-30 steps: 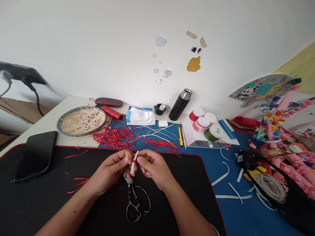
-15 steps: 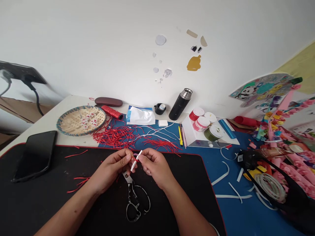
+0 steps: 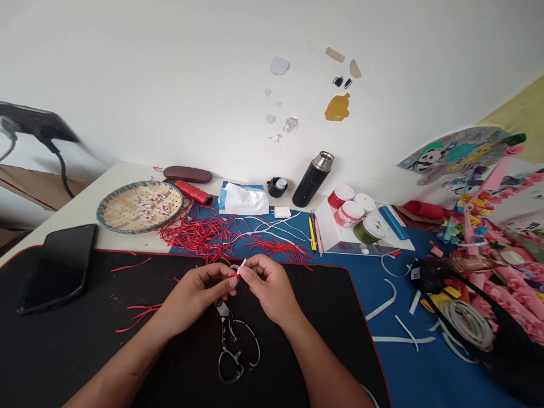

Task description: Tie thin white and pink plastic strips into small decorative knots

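1. The left hand [image 3: 195, 293] and right hand [image 3: 270, 289] meet just above the mat, both curled and gripping. Their fingertips pinch a short, narrow white strip [image 3: 242, 267] from either side, so the strip sits between the hands, tilted, with only its tip showing clearly.
2. A thin red cord [image 3: 233, 275] crosses the strip at the fingertips, and a small pinkish loop [image 3: 234, 267] rises just behind it. The fingers hide how they join.
3. Directly below the hands, a pair of steel scissors [image 3: 232, 345] with looped dark handles lies closed on the smooth black desk mat [image 3: 335, 340], its blades almost touching the left hand.
4. Short red strands [image 3: 140, 317] lie on the mat to the left, and a flat black phone [image 3: 57, 269] rests near its far left corner.
5. On the blue mat [image 3: 408, 374] to the right lie curved, flat white strips [image 3: 382, 300]. Beyond them is a heap of pink and yellow paper pieces [image 3: 497, 266].
6. Farther off, a tangle of glossy red strands [image 3: 195, 238] spreads beside a round woven bamboo basket [image 3: 140, 207] and a spool of red thread [image 3: 193, 192] on the white counter [image 3: 80, 226].
7. Against the wall stand a slim black flask [image 3: 312, 180] with a steel top and several round jars [image 3: 342, 198].
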`<move>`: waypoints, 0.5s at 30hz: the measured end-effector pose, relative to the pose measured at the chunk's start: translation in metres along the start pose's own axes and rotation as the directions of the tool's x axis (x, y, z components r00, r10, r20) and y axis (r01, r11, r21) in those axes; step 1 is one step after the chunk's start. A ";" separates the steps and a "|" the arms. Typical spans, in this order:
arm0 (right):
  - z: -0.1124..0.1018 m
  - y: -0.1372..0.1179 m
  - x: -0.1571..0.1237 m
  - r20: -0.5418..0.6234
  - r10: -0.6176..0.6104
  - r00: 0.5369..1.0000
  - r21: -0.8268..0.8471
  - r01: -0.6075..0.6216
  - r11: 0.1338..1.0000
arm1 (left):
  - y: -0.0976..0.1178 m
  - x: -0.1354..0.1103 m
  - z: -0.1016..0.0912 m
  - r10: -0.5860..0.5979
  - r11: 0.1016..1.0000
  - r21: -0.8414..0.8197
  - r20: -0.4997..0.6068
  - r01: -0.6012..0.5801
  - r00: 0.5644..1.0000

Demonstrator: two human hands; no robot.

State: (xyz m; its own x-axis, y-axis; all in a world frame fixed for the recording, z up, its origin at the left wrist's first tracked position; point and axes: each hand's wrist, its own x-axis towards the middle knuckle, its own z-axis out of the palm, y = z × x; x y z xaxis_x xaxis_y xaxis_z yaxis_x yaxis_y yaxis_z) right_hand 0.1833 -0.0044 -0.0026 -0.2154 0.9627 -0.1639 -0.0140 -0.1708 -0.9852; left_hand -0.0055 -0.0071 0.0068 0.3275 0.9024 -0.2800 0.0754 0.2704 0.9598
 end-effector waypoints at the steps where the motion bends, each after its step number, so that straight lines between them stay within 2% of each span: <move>1: 0.000 0.000 0.000 -0.001 -0.004 1.000 -0.004 0.004 1.000 | 0.001 0.000 0.000 -0.007 1.000 0.003 -0.003 0.007 1.000; 8: 0.001 0.000 -0.002 0.042 -0.046 0.998 -0.098 0.050 0.994 | 0.004 -0.001 0.002 -0.007 0.999 -0.053 -0.074 0.004 0.997; 15: 0.001 -0.001 -0.002 0.023 -0.083 0.996 -0.206 0.086 0.975 | 0.003 -0.001 0.001 0.009 1.000 -0.025 -0.053 -0.010 0.999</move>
State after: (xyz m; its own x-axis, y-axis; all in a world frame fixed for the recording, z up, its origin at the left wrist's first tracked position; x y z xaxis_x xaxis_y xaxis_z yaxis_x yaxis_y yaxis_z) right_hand 0.1832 -0.0068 -0.0015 -0.2357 0.9685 -0.0803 0.1687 -0.0406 -0.9848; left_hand -0.0052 -0.0077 0.0096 0.2781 0.9212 -0.2721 0.0484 0.2695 0.9618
